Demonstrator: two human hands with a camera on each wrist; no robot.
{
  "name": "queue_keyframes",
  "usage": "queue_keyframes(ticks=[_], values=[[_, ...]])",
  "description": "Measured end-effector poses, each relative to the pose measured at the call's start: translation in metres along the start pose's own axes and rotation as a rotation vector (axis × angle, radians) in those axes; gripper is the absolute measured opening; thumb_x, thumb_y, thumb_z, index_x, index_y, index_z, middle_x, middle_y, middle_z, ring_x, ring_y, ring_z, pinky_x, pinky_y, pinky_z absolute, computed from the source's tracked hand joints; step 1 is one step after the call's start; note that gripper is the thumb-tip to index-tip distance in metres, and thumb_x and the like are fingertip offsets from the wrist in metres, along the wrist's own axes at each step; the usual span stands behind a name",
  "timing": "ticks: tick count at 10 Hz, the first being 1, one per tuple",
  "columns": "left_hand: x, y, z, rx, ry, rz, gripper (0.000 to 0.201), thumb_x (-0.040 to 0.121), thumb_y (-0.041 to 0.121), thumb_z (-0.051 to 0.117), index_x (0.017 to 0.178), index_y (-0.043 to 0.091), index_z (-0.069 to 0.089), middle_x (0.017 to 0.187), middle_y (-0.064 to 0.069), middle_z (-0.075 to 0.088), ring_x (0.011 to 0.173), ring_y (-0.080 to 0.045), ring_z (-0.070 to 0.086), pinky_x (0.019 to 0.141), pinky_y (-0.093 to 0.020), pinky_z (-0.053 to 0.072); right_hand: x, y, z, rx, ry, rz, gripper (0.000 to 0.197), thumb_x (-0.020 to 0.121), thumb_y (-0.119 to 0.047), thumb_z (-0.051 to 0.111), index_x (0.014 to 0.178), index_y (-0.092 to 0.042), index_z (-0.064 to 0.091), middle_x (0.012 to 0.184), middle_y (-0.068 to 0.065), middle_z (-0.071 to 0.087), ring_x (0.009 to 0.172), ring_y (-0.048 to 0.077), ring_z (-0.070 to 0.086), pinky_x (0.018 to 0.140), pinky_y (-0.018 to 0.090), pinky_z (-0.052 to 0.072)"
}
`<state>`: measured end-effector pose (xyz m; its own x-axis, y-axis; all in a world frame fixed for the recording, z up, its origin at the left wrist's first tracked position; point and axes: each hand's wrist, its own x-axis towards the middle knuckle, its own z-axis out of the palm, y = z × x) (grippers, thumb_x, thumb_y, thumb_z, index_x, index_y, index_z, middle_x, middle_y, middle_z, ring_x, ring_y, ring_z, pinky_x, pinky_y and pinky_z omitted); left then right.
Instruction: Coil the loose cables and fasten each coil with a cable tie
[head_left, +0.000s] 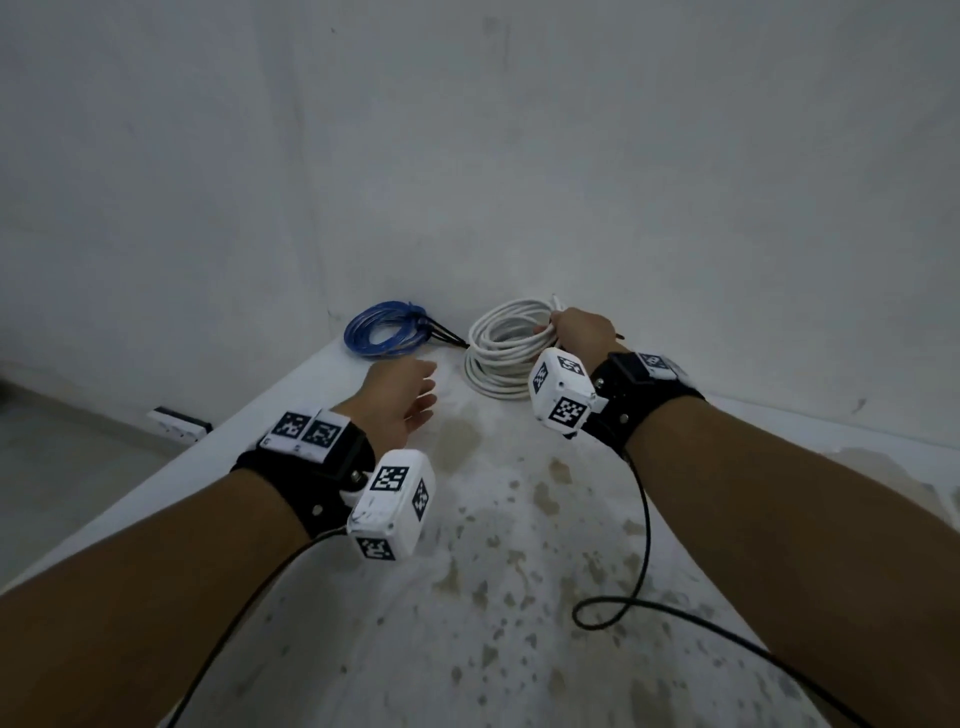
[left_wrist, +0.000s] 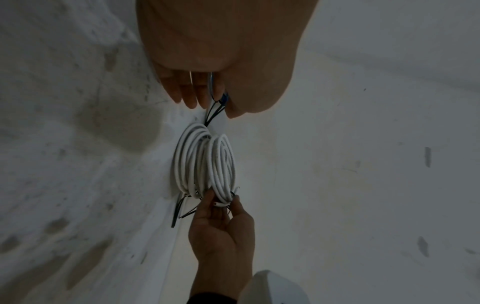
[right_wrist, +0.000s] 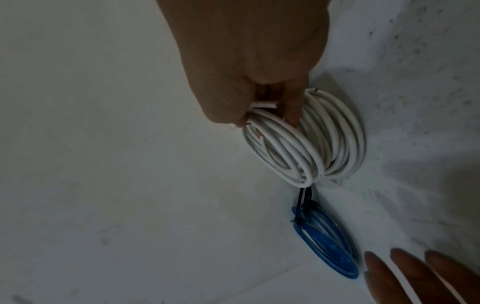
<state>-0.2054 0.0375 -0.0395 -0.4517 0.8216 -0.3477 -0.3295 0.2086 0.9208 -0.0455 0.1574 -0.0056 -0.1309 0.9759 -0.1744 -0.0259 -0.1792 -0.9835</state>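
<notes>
Right hand (head_left: 582, 332) is clenched round the white coil (head_left: 506, 353) on the table (head_left: 519, 545), left hand (head_left: 402, 397) is held relaxed and empty beside the blue coil (head_left: 384, 335); fastening is judged pending, a tie being required next.

A pale, rough plastered wall (head_left: 467, 145) fills the far side, scuffed with a few dark marks. The white worktop (head_left: 493, 597) runs up to it, blotched with brownish stains. To the left lies a grey floor (head_left: 62, 467), with a white socket strip (head_left: 179, 423) near the worktop's edge. The light is dim and even.
</notes>
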Motion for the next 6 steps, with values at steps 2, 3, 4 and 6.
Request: queue_keyframes(ticks=[2,3,4,6], values=[[-0.019,-0.007,0.0,0.029,-0.051,-0.023,0.025,0.096,0.014,0.059,0.12,0.007,0.059,0.093,-0.006,0.06,0.079,-0.017,0.056,0.066,-0.027,0.05,-0.018,-0.001,-0.011,-0.428,0.176,-0.115,0.023,0.093,-0.023,0.064,0.077,-0.01,0.053,0.086,0.01,0.065,0.087,0.03,0.067,0.062,0.028,0.042],[-0.026,-0.01,0.004,0.076,-0.073,-0.014,0.022,0.095,0.014,0.06,0.115,0.005,0.06,0.088,-0.006,0.061,0.076,-0.017,0.057,0.064,-0.027,0.05,-0.023,0.004,-0.02,-0.687,0.129,-0.132,0.02,0.09,-0.024,0.066,0.096,-0.006,0.061,0.099,0.017,0.07,0.089,0.034,0.066,0.068,0.03,0.041],[-0.036,-0.014,0.011,0.126,-0.1,-0.023,0.016,0.094,0.012,0.061,0.107,0.004,0.062,0.082,-0.006,0.061,0.072,-0.017,0.056,0.065,-0.028,0.05,-0.012,0.009,-0.028,-0.691,0.04,-0.09,0.035,0.093,-0.027,0.063,0.116,-0.001,0.058,0.111,0.018,0.068,0.094,0.034,0.065,0.071,0.032,0.045],[-0.058,-0.024,0.028,0.205,-0.134,-0.009,0.017,0.093,0.013,0.063,0.106,0.001,0.066,0.08,-0.007,0.061,0.07,-0.017,0.056,0.062,-0.028,0.051,-0.02,0.02,-0.053,-0.85,0.014,-0.277,0.054,0.09,-0.02,0.067,0.138,-0.007,0.044,0.115,0.013,0.066,0.103,0.032,0.064,0.079,0.03,0.048]])
